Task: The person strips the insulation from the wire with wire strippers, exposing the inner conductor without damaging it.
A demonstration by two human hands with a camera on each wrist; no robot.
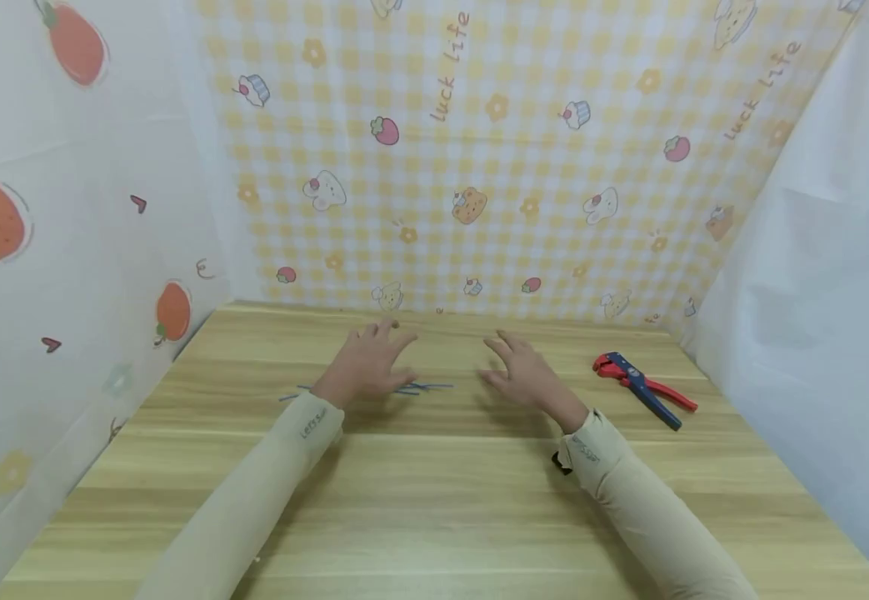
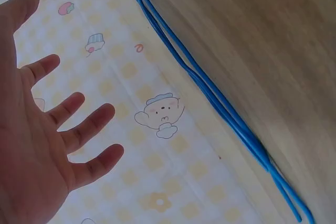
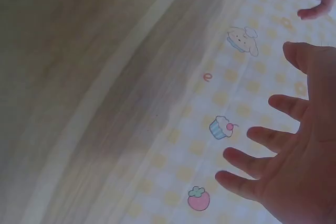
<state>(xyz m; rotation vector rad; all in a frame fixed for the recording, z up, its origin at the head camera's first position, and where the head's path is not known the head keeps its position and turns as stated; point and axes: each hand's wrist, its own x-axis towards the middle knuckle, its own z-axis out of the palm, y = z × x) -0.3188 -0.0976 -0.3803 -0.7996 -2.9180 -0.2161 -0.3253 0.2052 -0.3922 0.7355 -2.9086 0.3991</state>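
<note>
In the head view the left hand point(image 1: 369, 362) hovers over several thin blue strands point(image 1: 434, 386) lying on the table, its fingers spread and holding nothing. The left wrist view shows the blue strands point(image 2: 210, 95) lying close together on the wood, apart from the spread fingers of the left hand point(image 2: 52, 129). To the right of the strands, the right hand point(image 1: 527, 375) is held above the table, fingers apart. Nothing is in the right hand point(image 3: 299, 150) in the right wrist view either. The left hand's palm partly hides the strands in the head view.
A red and blue cutting tool point(image 1: 640, 387) lies on the wooden table point(image 1: 434, 517) to the right of the right hand. A yellow checked cloth point(image 1: 434, 167) hangs behind the table, with pale sheets point(image 1: 104, 250) at the sides.
</note>
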